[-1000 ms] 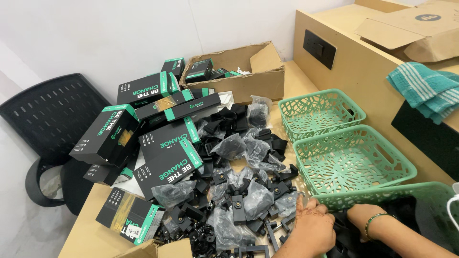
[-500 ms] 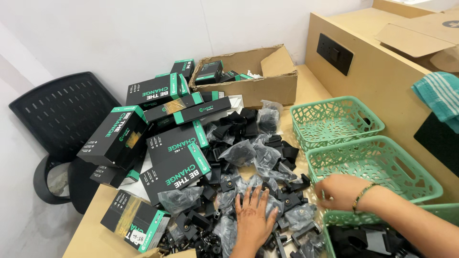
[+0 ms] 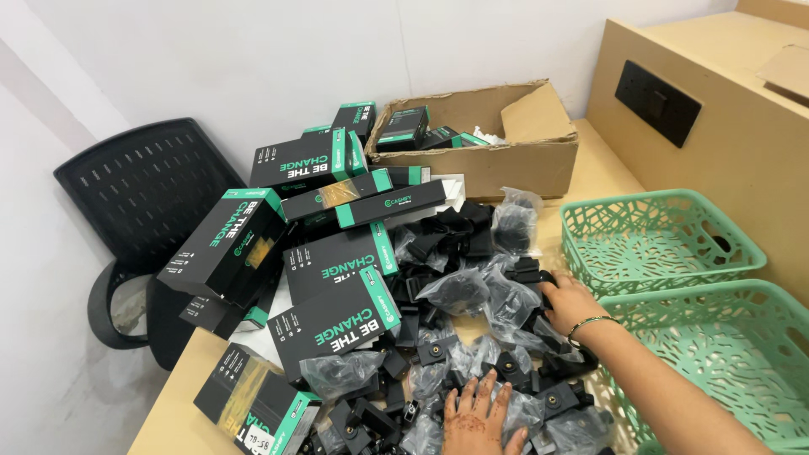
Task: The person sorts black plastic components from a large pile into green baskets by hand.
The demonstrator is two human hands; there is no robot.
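Note:
A heap of black plastic parts [image 3: 455, 253], many in clear bags, covers the wooden table [image 3: 602, 164]. My left hand [image 3: 479, 417] lies flat with fingers spread on bagged parts near the front edge. My right hand [image 3: 566, 299], a thin bangle on its wrist, reaches into the heap and rests on a black part next to a bagged one [image 3: 459, 291]. Whether its fingers close on anything I cannot tell.
Black-and-green boxes [image 3: 333, 316] are piled at the left. An open cardboard box [image 3: 497, 156] stands at the back. Two mint-green lattice baskets [image 3: 657, 232] [image 3: 733, 362] sit at the right, beside a wooden partition [image 3: 725, 118]. A black mesh chair [image 3: 152, 194] stands left of the table.
My right hand has moved from the nearest basket's rim up and left into the heap. The left hand stays flat on the bags. The view has shifted left.

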